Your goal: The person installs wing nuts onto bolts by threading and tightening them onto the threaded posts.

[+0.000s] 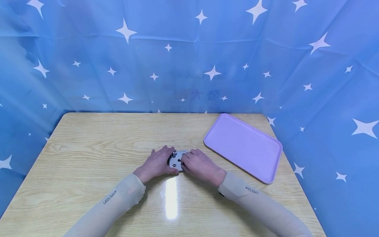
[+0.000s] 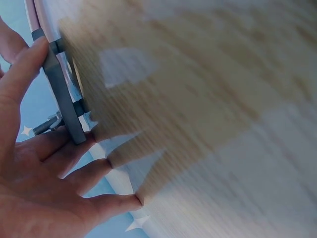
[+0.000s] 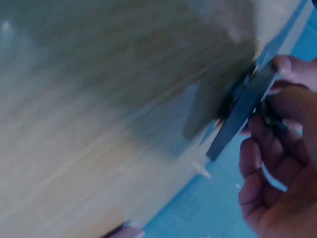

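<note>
A small grey metal plate (image 1: 176, 162) with several round holes lies between both hands over the table. My left hand (image 1: 160, 163) grips its left side, thumb on the near edge and fingers at the far edge. Short dark stubs show under the plate (image 2: 63, 96) in the left wrist view. A threaded bolt (image 2: 47, 125) sticks out of it by the left fingers. At the plate's right part, my right hand (image 1: 199, 166) has its fingers curled. The right wrist view shows it pinching a small dark metal piece (image 3: 272, 119) against the plate's upper face; its exact kind is hidden by the fingers.
A purple tray (image 1: 242, 148) lies slanted on the right of the wooden table (image 1: 97, 141). Blue curtains (image 1: 177, 59) with white stars stand behind the table and along both sides.
</note>
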`<control>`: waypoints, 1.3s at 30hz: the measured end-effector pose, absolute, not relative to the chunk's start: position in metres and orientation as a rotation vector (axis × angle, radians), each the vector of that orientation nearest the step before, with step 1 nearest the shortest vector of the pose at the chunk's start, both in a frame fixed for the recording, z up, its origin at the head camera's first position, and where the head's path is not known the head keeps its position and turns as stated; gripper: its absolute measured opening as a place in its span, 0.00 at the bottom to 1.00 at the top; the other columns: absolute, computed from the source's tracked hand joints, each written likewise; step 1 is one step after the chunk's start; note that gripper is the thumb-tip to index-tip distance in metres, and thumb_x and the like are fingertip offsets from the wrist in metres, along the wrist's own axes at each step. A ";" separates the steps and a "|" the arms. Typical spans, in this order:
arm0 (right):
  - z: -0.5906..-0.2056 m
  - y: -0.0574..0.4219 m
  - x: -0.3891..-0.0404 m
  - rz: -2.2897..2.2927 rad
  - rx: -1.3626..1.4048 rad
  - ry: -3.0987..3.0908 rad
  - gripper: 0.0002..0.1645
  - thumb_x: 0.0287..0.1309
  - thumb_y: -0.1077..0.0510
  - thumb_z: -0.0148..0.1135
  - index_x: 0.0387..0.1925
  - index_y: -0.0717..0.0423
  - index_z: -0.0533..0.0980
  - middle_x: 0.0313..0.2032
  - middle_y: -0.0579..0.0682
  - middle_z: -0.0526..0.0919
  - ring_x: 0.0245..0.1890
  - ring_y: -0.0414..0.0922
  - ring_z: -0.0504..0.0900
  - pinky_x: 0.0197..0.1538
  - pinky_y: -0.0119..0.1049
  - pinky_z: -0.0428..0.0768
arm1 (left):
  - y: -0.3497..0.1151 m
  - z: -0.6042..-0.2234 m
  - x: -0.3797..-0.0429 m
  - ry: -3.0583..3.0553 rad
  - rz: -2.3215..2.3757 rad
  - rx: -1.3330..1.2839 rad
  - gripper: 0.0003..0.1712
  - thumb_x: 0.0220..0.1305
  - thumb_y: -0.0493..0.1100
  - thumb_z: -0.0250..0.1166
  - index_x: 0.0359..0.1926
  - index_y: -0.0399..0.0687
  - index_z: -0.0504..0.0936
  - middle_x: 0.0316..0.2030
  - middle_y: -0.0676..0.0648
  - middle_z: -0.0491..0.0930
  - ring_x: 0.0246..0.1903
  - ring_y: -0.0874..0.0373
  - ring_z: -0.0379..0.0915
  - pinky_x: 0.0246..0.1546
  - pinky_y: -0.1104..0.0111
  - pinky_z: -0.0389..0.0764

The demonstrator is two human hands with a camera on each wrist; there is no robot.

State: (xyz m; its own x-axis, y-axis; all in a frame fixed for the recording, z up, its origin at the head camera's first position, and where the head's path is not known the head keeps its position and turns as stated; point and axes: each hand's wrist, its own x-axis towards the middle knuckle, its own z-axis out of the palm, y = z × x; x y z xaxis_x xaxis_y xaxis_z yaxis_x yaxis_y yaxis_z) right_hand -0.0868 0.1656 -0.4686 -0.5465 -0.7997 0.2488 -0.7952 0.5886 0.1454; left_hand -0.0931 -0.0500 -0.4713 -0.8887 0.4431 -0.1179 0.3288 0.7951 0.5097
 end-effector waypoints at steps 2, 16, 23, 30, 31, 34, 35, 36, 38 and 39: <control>-0.470 0.163 -0.084 0.019 1.245 -2.557 0.08 0.63 0.54 0.69 0.32 0.51 0.79 0.29 0.45 0.84 0.27 0.42 0.76 0.33 0.36 0.76 | -0.050 -0.472 -0.093 2.753 0.723 0.597 0.55 0.49 0.59 0.83 0.73 0.41 0.71 0.71 0.36 0.70 0.73 0.36 0.60 0.68 0.29 0.55; -0.438 0.182 -0.090 -0.037 1.668 -2.617 0.23 0.68 0.59 0.67 0.62 0.41 0.79 0.63 0.37 0.79 0.65 0.45 0.75 0.57 0.47 0.77 | -0.052 -0.473 -0.094 2.739 0.724 0.602 0.55 0.50 0.60 0.82 0.73 0.42 0.70 0.71 0.37 0.70 0.74 0.37 0.58 0.68 0.29 0.56; -0.441 0.185 -0.094 -0.183 1.698 -2.507 0.20 0.65 0.60 0.68 0.57 0.42 0.82 0.59 0.37 0.83 0.62 0.44 0.77 0.54 0.43 0.75 | -0.051 -0.472 -0.094 2.743 0.716 0.596 0.55 0.49 0.60 0.82 0.72 0.42 0.71 0.71 0.37 0.70 0.74 0.37 0.60 0.68 0.29 0.56; -0.452 0.177 -0.092 -0.195 1.525 -2.505 0.07 0.64 0.53 0.70 0.43 0.42 0.83 0.44 0.40 0.85 0.47 0.43 0.80 0.46 0.40 0.75 | -0.051 -0.473 -0.094 2.740 0.723 0.584 0.54 0.49 0.60 0.83 0.72 0.44 0.71 0.70 0.37 0.71 0.74 0.37 0.60 0.68 0.29 0.55; -0.455 0.175 -0.091 -0.172 1.489 -2.513 0.06 0.65 0.52 0.70 0.42 0.44 0.83 0.42 0.40 0.85 0.44 0.43 0.80 0.44 0.39 0.75 | -0.051 -0.473 -0.094 2.740 0.724 0.585 0.54 0.49 0.60 0.83 0.72 0.44 0.71 0.71 0.37 0.71 0.74 0.37 0.60 0.68 0.29 0.55; -0.463 0.169 -0.086 -0.077 1.363 -2.546 0.06 0.65 0.53 0.70 0.39 0.48 0.81 0.36 0.43 0.85 0.35 0.43 0.80 0.38 0.37 0.76 | -0.050 -0.472 -0.094 2.738 0.723 0.586 0.55 0.49 0.59 0.83 0.73 0.43 0.71 0.71 0.37 0.70 0.74 0.37 0.59 0.69 0.29 0.55; -0.465 0.167 -0.084 -0.037 1.319 -2.560 0.06 0.65 0.53 0.70 0.38 0.50 0.81 0.34 0.44 0.85 0.32 0.43 0.79 0.35 0.36 0.76 | -0.050 -0.472 -0.093 2.736 0.725 0.585 0.55 0.49 0.59 0.83 0.73 0.42 0.70 0.72 0.37 0.70 0.74 0.37 0.59 0.69 0.29 0.54; -0.467 0.165 -0.082 0.003 1.278 -2.574 0.06 0.64 0.54 0.70 0.37 0.51 0.81 0.33 0.45 0.85 0.30 0.43 0.79 0.33 0.35 0.76 | -0.051 -0.472 -0.093 2.735 0.726 0.583 0.55 0.49 0.59 0.83 0.73 0.42 0.70 0.72 0.37 0.69 0.74 0.37 0.58 0.69 0.29 0.54; -0.469 0.163 -0.079 0.064 1.216 -2.598 0.08 0.63 0.55 0.70 0.35 0.53 0.80 0.31 0.47 0.85 0.26 0.43 0.77 0.29 0.35 0.76 | -0.051 -0.472 -0.093 2.737 0.727 0.582 0.56 0.48 0.59 0.83 0.74 0.42 0.70 0.72 0.37 0.69 0.74 0.37 0.58 0.69 0.30 0.54; -0.469 0.163 -0.078 0.084 1.199 -2.615 0.09 0.64 0.53 0.69 0.35 0.54 0.80 0.31 0.48 0.84 0.25 0.43 0.77 0.29 0.35 0.76 | -0.051 -0.472 -0.093 2.741 0.726 0.584 0.56 0.48 0.59 0.83 0.73 0.41 0.70 0.72 0.37 0.69 0.74 0.37 0.58 0.69 0.29 0.54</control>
